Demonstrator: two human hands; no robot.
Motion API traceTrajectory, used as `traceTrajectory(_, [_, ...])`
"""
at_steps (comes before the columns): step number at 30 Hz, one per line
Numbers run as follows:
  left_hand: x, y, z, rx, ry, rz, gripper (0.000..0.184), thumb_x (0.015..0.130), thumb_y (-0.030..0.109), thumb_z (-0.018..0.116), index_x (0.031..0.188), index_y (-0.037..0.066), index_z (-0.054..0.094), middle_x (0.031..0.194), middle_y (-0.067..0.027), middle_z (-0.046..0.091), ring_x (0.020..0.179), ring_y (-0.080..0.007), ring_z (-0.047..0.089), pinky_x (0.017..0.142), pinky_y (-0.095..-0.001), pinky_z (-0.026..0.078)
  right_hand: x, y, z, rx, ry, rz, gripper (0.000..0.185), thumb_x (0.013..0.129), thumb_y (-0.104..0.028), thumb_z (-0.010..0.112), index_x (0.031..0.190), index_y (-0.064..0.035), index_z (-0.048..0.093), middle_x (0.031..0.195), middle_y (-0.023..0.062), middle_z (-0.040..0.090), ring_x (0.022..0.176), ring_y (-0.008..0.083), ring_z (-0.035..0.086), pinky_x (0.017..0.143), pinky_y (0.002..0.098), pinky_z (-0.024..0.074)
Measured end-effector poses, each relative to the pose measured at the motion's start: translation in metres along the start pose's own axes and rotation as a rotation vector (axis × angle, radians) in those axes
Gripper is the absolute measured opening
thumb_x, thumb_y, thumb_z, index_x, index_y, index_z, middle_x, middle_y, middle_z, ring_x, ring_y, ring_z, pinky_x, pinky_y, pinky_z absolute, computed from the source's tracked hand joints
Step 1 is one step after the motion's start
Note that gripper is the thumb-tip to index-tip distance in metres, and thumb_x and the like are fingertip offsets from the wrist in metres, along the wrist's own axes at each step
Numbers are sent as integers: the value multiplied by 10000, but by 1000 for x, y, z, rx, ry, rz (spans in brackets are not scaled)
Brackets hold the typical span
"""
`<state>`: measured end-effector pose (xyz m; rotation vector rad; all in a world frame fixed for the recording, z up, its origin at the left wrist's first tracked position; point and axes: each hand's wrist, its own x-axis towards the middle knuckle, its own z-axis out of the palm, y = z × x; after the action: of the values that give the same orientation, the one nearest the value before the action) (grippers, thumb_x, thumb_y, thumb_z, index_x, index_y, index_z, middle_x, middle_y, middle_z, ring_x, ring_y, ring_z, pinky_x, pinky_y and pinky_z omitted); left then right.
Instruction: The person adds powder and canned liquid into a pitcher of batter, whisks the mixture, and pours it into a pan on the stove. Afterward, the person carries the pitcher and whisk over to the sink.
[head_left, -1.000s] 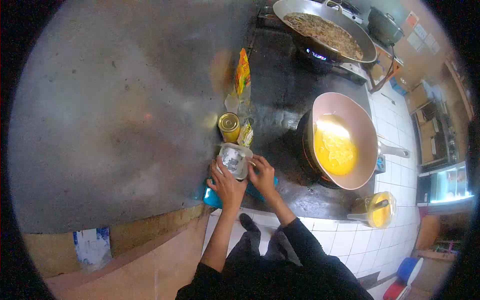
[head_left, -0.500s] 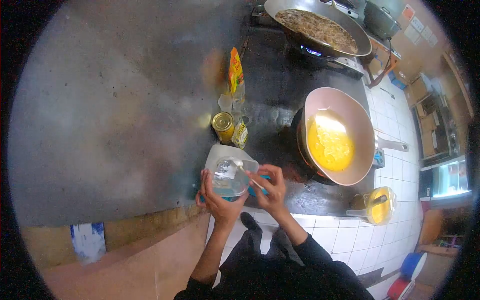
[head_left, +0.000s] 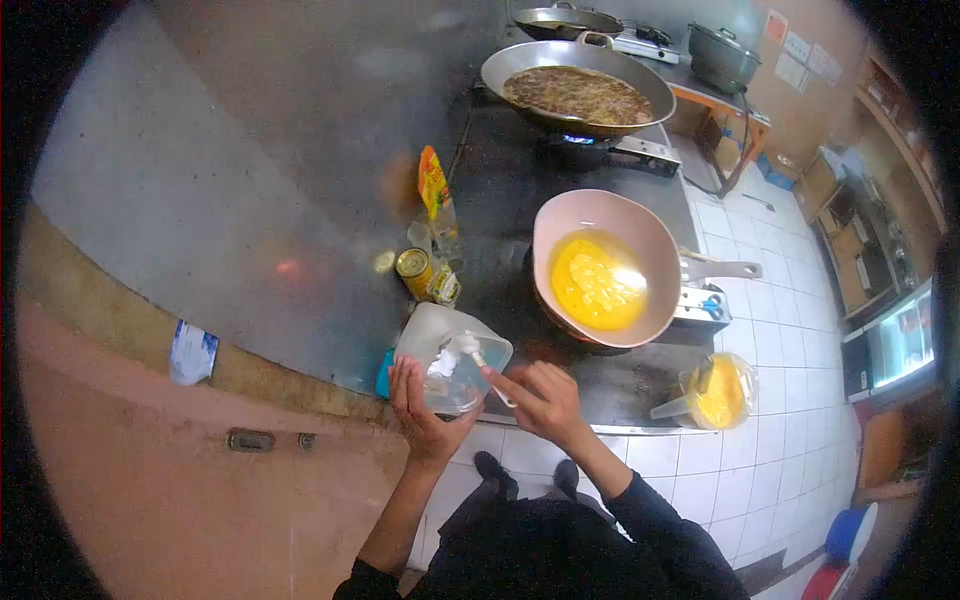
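My left hand (head_left: 430, 420) grips a clear plastic container (head_left: 425, 335) tilted at the counter's front edge, with a little white powder inside. In my right hand (head_left: 545, 400) is a small spoon (head_left: 482, 362), its bowl inside the container with what looks like white powder on it. A teal thing, perhaps a lid (head_left: 384, 376), shows beside the container's left side. Just beyond stand a gold-topped can (head_left: 414, 272) and a small yellow packet (head_left: 444, 286). To the right, a pink-lined frying pan (head_left: 653, 235) holds yellow egg (head_left: 597, 285) on a stove.
Farther back, a large wok (head_left: 500, 75) of bubbling brown food sits over a blue flame. An orange-yellow packet (head_left: 432, 185) stands against the wall. A pitcher of yellow liquid (head_left: 718, 395) is at the right front edge. The pan handle (head_left: 725, 270) sticks out over the floor.
The camera view has shifted, bringing more of the back stove into sight. The spoon has risen slightly toward the container's rim. My left hand keeps its hold, and the teal thing shows more at left.
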<state>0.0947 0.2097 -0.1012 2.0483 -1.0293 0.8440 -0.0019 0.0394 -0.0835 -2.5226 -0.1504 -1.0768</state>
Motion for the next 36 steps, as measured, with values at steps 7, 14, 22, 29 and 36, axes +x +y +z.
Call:
traceTrajectory(7, [5,75,-7,-49,-5,-28,1005,585,220,874,1353,-28,275,1339,-210,357,1275,-385,366,1087,-539,295,-27,-7,-65,-13,230,-64,583,609,-58,633,1190,-103,651,750,31,539,581,163,516,511,293,436])
traceTrajectory(14, [-1,134,-2,-57,-18,-25,994,607,259,872,1353,-18,275,1332,-199,351,1274,-372,365,1093,-540,292,-38,-7,-115,-7,163,64,579,597,-19,651,1173,-78,634,750,61,501,666,222,513,574,324,433])
traceTrajectory(22, [-12,169,9,-30,83,60,903,667,253,845,1337,-1,296,1325,-182,349,1273,-358,357,1099,-561,279,-81,-1,-114,129,184,4,506,637,-19,668,1139,5,611,778,93,499,669,246,525,578,346,443])
traceTrajectory(29, [-13,187,20,-23,96,147,853,695,266,823,1312,-31,314,1297,-177,354,1263,-344,361,1100,-557,284,-97,5,-131,140,182,30,457,654,3,686,1106,16,619,750,96,509,631,245,535,561,336,460])
traceTrajectory(36, [-9,205,29,-43,94,162,817,706,252,796,1314,-25,326,1293,-169,360,1262,-344,365,1100,-568,278,-105,9,-144,133,267,105,387,678,18,681,1060,36,618,761,103,531,647,260,558,574,349,479])
